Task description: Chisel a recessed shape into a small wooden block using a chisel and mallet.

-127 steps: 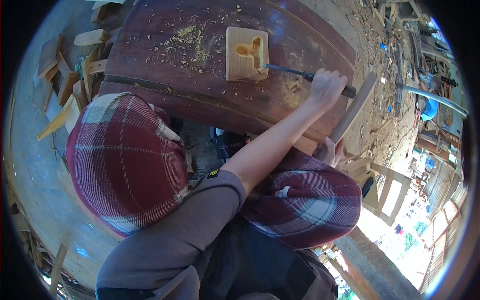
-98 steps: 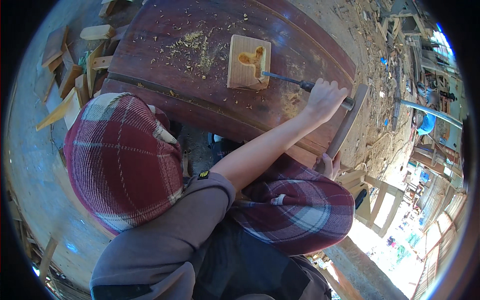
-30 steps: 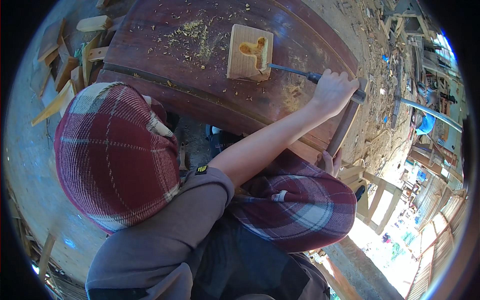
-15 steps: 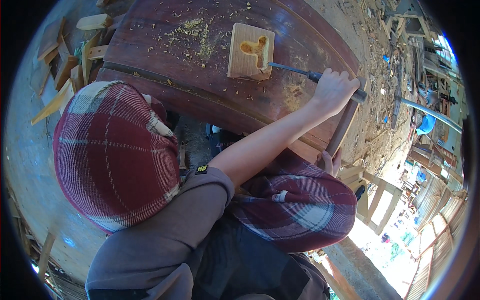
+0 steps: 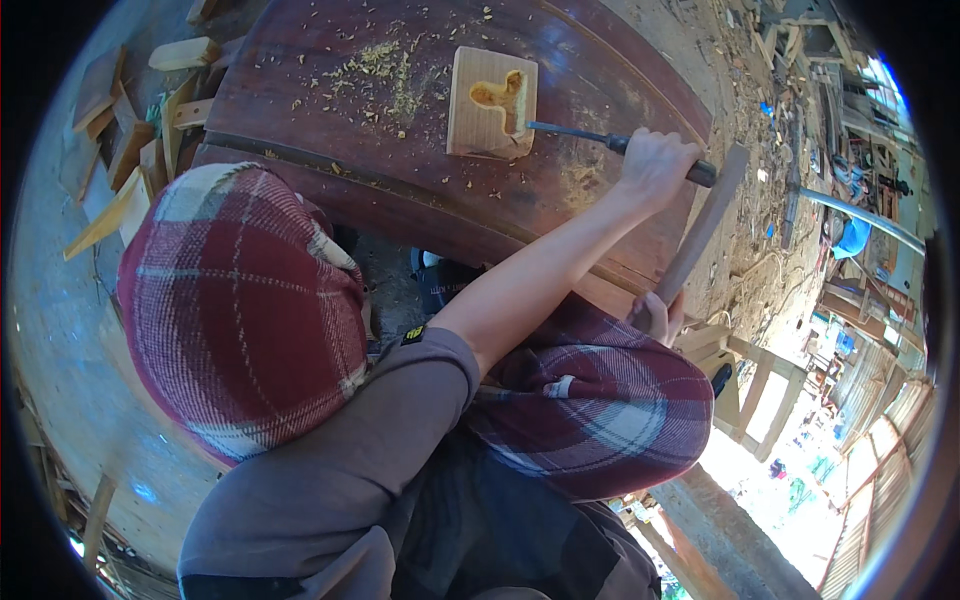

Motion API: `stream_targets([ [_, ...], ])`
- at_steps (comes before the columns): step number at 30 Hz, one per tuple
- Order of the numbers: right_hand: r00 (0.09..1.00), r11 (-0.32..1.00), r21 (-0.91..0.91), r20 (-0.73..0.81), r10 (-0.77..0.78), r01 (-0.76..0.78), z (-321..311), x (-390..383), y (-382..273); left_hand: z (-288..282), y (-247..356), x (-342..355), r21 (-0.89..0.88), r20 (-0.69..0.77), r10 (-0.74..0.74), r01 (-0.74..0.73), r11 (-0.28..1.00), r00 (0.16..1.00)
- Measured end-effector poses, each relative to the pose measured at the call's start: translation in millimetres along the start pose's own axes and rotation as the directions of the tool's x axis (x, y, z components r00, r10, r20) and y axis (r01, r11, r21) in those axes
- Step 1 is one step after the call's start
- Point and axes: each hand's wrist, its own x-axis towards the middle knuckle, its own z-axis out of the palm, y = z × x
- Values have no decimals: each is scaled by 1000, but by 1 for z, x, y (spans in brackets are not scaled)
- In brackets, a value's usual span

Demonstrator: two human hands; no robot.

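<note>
So the pale brown, squarish wooden block [image 5: 470,125] is sitting flat on the dark reddish-brown wooden worktop [image 5: 590,70], out past the person's knees, with no hand or clamp on it that I can see. Guessing that's because both hands are busy, so it's down to weight and friction. The long, thin steel chisel with the black handle [image 5: 616,143] comes in low from the right, tip at the lower right edge of the hollow; can't tell if it's actually biting. The left hand [image 5: 660,168] reaches across with fingers wrapped round the handle, and the butt pokes out behind, probably so it's exposed to the flat greyish-brown wooden bar [image 5: 706,222]. The right hand [image 5: 656,318] grips that bar by its lower end beside the right knee, likely to leave the length free, and there's a small gap between bar and butt. As for the block's looks: straight grain, crisp sides, and a smooth-edged, three-armed hollow [image 5: 512,100] with rounded lobes, amber inside and paler along the lower arm. Further out there are curly yellowish shavings [image 5: 385,80] left of the block, then a jumble of wood offcuts [image 5: 125,150] off the worktop's left end.
</note>
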Motion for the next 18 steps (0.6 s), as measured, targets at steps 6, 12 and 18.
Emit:
stream_targets([
  [6,961,972,189,-261,-87,139,-1,-7,-18,12,9,-11,44,85,82,-86,995,993],
  [12,992,999,-32,-127,1,-5,0,1,5,15,-6,-19,125,141,62,-80,989,988],
  [18,997,988,152,-69,44,-33,8,-1,-5,14,-6,-10,184,71,65,-77,980,995],
])
